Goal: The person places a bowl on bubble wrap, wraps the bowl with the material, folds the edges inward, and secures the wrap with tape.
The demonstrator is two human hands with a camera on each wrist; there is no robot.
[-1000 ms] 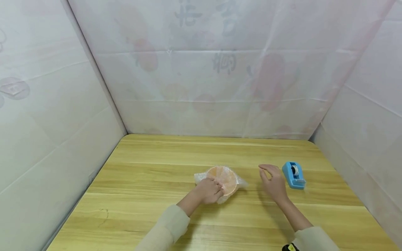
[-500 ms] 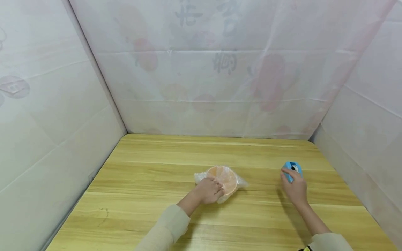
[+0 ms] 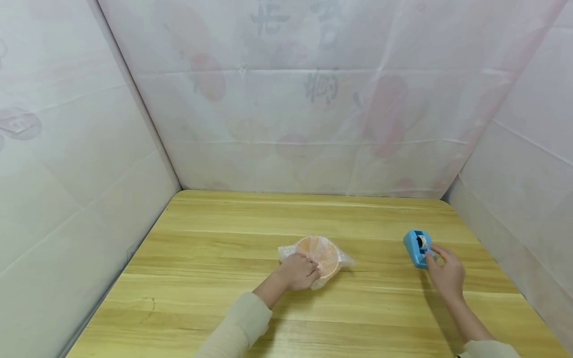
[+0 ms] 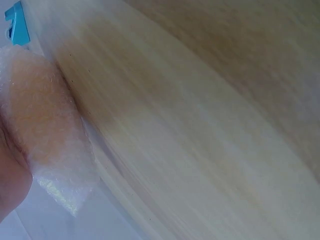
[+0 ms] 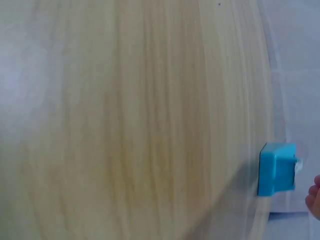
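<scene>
A round orange dish-like thing (image 3: pixel 329 258) lies on the table in clear bubble wrap (image 3: pixel 286 252), its exact kind blurred by the wrap. My left hand (image 3: pixel 299 272) rests on the wrap's near left side and presses it down. In the left wrist view the bubble wrap (image 4: pixel 65 175) bulges beside part of the hand (image 4: pixel 12 175). To the right stands a blue tape dispenser (image 3: pixel 414 251) with a white roll. My right hand (image 3: pixel 447 276) is at the dispenser's near right end, thumb and forefinger apart. In the right wrist view its fingertips (image 5: pixel 314 197) show a gap from the dispenser (image 5: pixel 275 170).
The wooden table (image 3: pixel 201 298) bears the wrapped thing near its middle and the dispenser near its right side. Pale cloth walls enclose it, with the back cloth (image 3: pixel 286 164) along the far edge.
My right hand has moved right, passing over the tape dispenser to its cutting end. My left hand and the bubble-wrapped thing have stayed in place.
</scene>
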